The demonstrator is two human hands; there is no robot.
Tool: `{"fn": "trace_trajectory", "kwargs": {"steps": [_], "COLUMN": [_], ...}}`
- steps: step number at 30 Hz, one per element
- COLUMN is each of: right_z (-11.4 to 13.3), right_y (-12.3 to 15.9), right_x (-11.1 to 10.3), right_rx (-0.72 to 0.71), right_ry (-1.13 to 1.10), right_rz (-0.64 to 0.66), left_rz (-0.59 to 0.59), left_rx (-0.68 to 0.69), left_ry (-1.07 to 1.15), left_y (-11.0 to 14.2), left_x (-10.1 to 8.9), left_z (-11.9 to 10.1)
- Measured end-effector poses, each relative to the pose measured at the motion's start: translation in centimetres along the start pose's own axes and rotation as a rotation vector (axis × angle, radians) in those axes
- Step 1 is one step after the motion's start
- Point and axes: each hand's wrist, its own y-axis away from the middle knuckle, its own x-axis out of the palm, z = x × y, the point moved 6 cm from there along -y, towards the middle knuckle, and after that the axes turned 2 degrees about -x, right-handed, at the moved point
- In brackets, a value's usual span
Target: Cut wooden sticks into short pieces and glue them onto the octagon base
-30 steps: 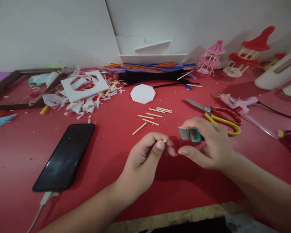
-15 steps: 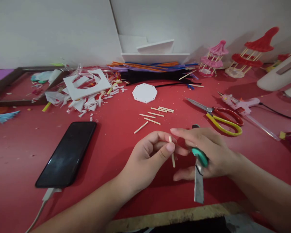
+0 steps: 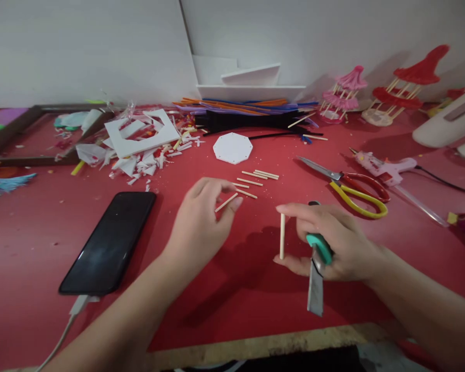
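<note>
In the head view, my right hand (image 3: 333, 243) pinches a short wooden stick (image 3: 282, 236) by its two ends, between thumb and index finger. The same hand keeps a craft knife (image 3: 316, 281) with a green handle against its palm, the metal blade pointing down toward me. My left hand (image 3: 205, 217) is over the small group of cut sticks, thumb and fingers apart. Between them lies one slanted stick (image 3: 226, 202) on the table. Several more sticks (image 3: 249, 182) lie just beyond, partly covered by the left fingertips. Past these is a white octagonal foam board (image 3: 232, 148).
A phone (image 3: 108, 243) with a charging cable lies left. Scissors (image 3: 335, 178) and a hot glue gun (image 3: 385, 166) lie right. White scraps (image 3: 139, 134) and pipe cleaners (image 3: 248, 106) fill the back. Pink (image 3: 341, 98) and red (image 3: 406, 88) small pavilion models stand back right.
The stick that my left hand held is now between my right thumb and index finger. My left hand has let go and moved left and away from me, over the loose sticks.
</note>
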Motion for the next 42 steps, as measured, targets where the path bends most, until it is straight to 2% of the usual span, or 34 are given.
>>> {"fn": "trace_trajectory", "kwargs": {"steps": [3, 5, 8, 10, 13, 16, 18, 20, 23, 27, 33, 42], "right_z": [0.0, -0.1, 0.0, -0.1, -0.3, -0.5, -0.4, -0.2, -0.1, 0.1, 0.4, 0.7], "right_y": [0.0, 0.0, 0.0, 0.0, 0.0, 0.1, 0.1, 0.1, 0.1, 0.1, 0.0, -0.1], "right_x": [0.1, 0.2, 0.2, 0.2, 0.2, 0.4, 0.6, 0.8, 0.8, 0.7, 0.0, -0.1], "right_rx": [-0.018, -0.020, -0.016, 0.003, 0.065, 0.118, 0.103, 0.072, 0.053, 0.031, 0.011, 0.035], "right_ry": [-0.004, -0.013, -0.011, 0.004, 0.035, 0.040, 0.026, 0.010, -0.014, -0.022, 0.001, -0.084], "right_rz": [-0.009, 0.003, 0.004, -0.009, -0.039, -0.070, -0.069, -0.068, -0.065, -0.032, -0.076, -0.019], "left_rz": [0.037, 0.102, 0.166, 0.166, 0.202, 0.364, 0.461, 0.505, 0.505, 0.503, 0.494, 0.529], "left_rx": [-0.005, -0.019, -0.020, -0.045, -0.138, -0.147, -0.123, -0.123, -0.133, -0.136, -0.171, -0.327], "left_ry": [-0.347, -0.406, -0.375, -0.243, 0.185, 0.656, 0.857, 0.976, 1.038, 1.003, 1.017, 1.174], "left_y": [-0.7, -0.8, -0.8, -0.8, -0.2, 1.1, 2.1, 2.7, 2.8, 2.6, 2.7, 2.9], "left_x": [0.1, 0.7, 1.4, 1.3, 1.3, 2.2, 2.8, 3.2, 3.3, 3.2, 3.0, 3.2], "left_z": [1.3, 1.8, 1.7, 1.3, 0.3, -1.8, -3.1, -3.8, -3.9, -3.6, -3.4, -3.7]}}
